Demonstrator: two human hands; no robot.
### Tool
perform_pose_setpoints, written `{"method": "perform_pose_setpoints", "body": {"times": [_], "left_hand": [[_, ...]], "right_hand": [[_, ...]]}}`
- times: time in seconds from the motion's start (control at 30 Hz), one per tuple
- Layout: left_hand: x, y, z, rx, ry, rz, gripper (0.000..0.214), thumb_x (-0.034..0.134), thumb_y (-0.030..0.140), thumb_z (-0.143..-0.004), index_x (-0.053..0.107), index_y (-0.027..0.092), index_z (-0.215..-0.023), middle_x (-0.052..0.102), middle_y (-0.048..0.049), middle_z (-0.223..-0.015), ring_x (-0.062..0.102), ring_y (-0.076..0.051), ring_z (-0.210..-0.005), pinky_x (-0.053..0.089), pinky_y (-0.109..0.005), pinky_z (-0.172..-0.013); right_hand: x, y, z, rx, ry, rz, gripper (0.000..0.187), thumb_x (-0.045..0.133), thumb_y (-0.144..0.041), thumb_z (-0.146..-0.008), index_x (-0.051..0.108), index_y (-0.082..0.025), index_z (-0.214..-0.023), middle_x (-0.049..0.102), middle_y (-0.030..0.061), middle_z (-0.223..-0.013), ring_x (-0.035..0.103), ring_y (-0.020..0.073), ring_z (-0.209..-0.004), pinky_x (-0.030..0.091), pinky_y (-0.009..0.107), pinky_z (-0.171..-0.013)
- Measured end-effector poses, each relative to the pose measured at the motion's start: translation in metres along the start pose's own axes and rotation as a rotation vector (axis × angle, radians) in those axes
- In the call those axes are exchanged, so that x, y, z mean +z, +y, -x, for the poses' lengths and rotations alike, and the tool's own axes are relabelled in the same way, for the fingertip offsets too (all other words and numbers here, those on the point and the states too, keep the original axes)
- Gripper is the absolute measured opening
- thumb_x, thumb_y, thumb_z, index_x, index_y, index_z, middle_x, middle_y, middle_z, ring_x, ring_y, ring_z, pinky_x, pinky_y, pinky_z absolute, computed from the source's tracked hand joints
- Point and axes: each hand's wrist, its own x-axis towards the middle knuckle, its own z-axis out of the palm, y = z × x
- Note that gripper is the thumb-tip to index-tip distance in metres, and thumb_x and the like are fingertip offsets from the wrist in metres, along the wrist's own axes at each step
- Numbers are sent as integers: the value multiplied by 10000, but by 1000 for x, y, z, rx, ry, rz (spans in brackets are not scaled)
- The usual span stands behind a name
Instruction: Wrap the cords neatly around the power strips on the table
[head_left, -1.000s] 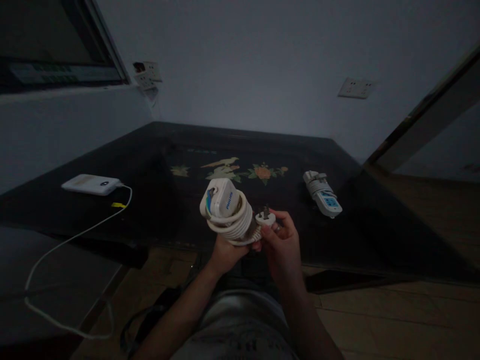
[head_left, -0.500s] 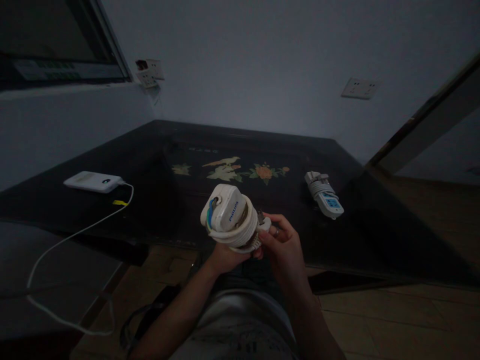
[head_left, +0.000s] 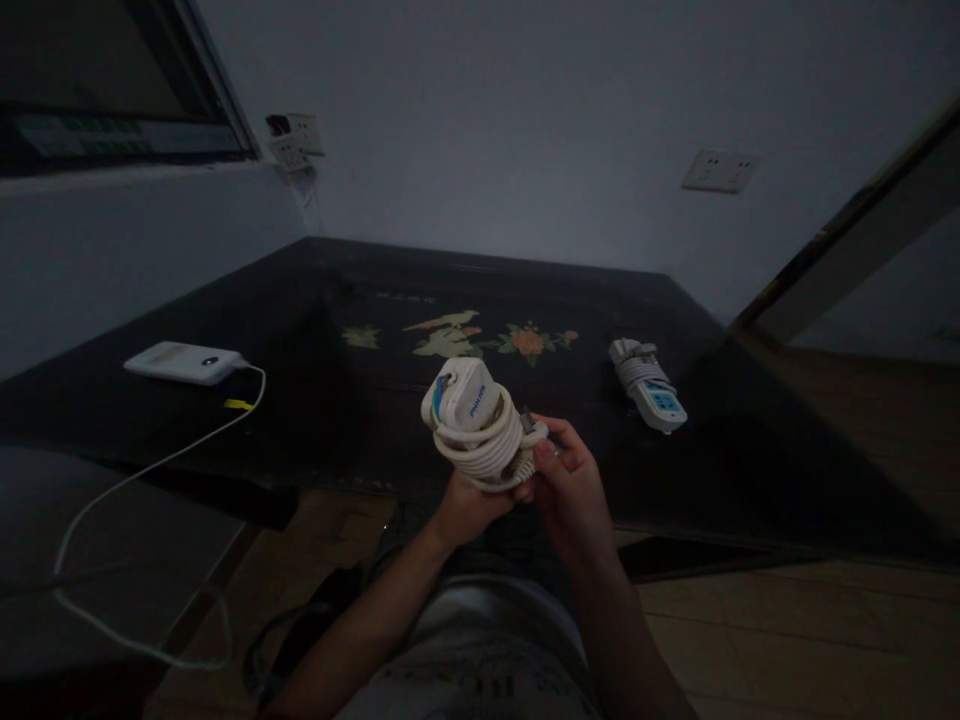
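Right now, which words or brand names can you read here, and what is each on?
"PHILIPS": blue letters on the white power strip gripped in the left hand; the right hand pinches its plug.
Pale marks on the dark table, behind the flower inlay: too blurred to read.
Print on the shirt: too dark to read.
Blue panel of the second power strip: nothing legible.

Place: dim living room of a home
Table: dark glossy table (head_left: pixel 315 320) with painted flowers (head_left: pixel 487 340) at its middle
Wall: plain, wall socket (head_left: pixel 720 170) above the far edge
Floor: wooden boards (head_left: pixel 787 640)
Left edge: power bank (head_left: pixel 184 362) on a cable (head_left: pixel 150 470)
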Motion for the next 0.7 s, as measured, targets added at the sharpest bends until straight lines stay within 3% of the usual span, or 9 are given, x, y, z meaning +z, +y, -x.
{"method": "perform_pose_setpoints", "body": {"times": [0.13, 0.23, 0.43, 0.7], "left_hand": [[0, -3, 0, -35, 121, 113, 400, 784, 229, -584, 690, 168, -968, 702, -64, -897, 635, -186, -784, 533, -304, -744], [0, -1, 0, -85, 187, 283, 466, 787, 194, -538, 690, 183, -994, 698, -58, -974, 641, -192, -873, 522, -282, -785], [-1, 8, 1, -238, 178, 423, 488, 802, 153, -478, 693, 169, -954, 698, -43, -852, 642, -170, -778, 515, -255, -704], [-6, 4, 0, -243, 111, 376, 488, 826, 198, -494, 695, 162, -963, 711, -66, -894, 649, -209, -836, 505, -298, -783]], "right_hand": [[-1, -1, -1, 49, -67, -19, 441, 798, -284, -649, 589, -205, -1029, 691, -4, -786, 610, 101, -528, 541, 198, -482], [-1, 0, 0, 52, -90, -19, 477, 795, -245, -641, 596, -208, -1072, 700, 31, -925, 657, 141, -667, 573, 228, -533], [-4, 5, 1, 18, -56, 14, 370, 751, -276, -706, 627, -193, -1045, 704, 20, -822, 650, 137, -597, 558, 230, -504], [-6, 4, 5, -11, 5, -24, 370, 735, -243, -727, 626, -190, -1077, 711, 39, -919, 667, 147, -707, 561, 233, -607]]}}
